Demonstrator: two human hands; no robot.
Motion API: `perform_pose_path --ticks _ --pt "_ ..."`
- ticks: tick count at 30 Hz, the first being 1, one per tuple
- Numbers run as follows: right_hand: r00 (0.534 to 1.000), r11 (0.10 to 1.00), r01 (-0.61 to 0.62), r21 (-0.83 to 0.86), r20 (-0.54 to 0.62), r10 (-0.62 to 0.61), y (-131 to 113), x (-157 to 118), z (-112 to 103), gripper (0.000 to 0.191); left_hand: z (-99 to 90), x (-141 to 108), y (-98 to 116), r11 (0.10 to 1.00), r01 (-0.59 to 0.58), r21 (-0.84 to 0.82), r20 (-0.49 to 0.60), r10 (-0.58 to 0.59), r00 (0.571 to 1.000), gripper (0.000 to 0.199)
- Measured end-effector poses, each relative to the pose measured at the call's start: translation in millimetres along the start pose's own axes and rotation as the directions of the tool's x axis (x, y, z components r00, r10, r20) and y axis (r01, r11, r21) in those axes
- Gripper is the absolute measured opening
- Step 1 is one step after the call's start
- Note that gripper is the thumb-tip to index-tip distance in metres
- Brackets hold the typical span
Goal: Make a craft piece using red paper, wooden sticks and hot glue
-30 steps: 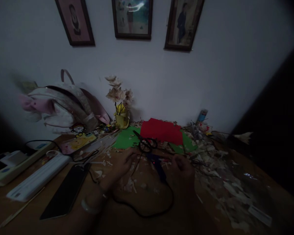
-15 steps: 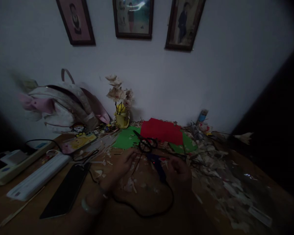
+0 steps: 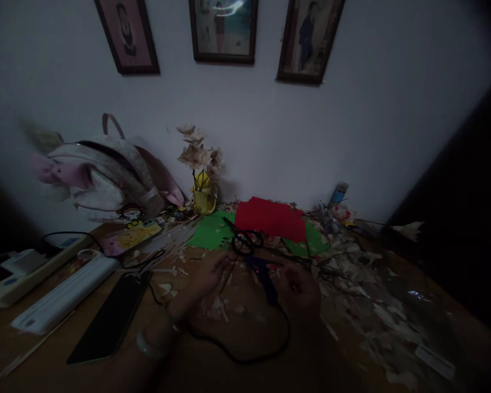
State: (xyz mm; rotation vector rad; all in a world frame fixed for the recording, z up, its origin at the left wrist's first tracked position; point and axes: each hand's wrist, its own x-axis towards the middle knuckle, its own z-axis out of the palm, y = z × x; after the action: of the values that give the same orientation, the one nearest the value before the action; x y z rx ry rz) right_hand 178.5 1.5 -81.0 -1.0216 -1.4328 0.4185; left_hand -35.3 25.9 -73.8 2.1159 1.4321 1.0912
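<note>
My left hand [image 3: 208, 275] is closed, its fingertips pinching a thin dark stick [image 3: 229, 272] that slants down toward the table. My right hand [image 3: 300, 286] is curled with the fingers pressed together; what lies in them is too dark to make out, with a small red bit [image 3: 273, 266] by the fingertips. Between the hands lies a blue glue gun [image 3: 265, 278] with a lit red dot, its black cord looping toward me. Just beyond it, black-handled scissors [image 3: 245, 240] rest partly on green paper [image 3: 210, 232], blades pointing away to the left.
Red paper [image 3: 270, 218] lies at the back. Cream scraps [image 3: 376, 311] cover the right side. To the left are a black phone [image 3: 110, 319], a white box-like bar [image 3: 65, 295], a power strip [image 3: 36, 275] and a backpack [image 3: 106, 174]. A yellow pot [image 3: 204, 202] holds flowers.
</note>
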Motion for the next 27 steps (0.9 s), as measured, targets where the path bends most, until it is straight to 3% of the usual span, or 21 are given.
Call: perform_pose_path --ticks 7,12,27 --pt "0.999 0.997 0.001 -0.081 0.033 0.002 -5.8 -0.7 -2.1 0.003 1.4 1.0 -3.3 0.999 -0.012 0.045 0.001 0.012 1.0 0.027" --pt "0.999 0.996 -0.008 -0.085 -0.047 0.004 -14.2 -0.2 0.2 0.01 4.1 0.9 -7.9 0.995 -0.055 0.08 0.002 0.055 0.998 0.029" --pt "0.989 0.947 0.139 -0.289 -0.011 -0.148 -16.3 2.0 -3.5 0.009 2.1 1.7 -0.4 0.994 -0.072 0.08 0.018 0.07 0.997 0.035"
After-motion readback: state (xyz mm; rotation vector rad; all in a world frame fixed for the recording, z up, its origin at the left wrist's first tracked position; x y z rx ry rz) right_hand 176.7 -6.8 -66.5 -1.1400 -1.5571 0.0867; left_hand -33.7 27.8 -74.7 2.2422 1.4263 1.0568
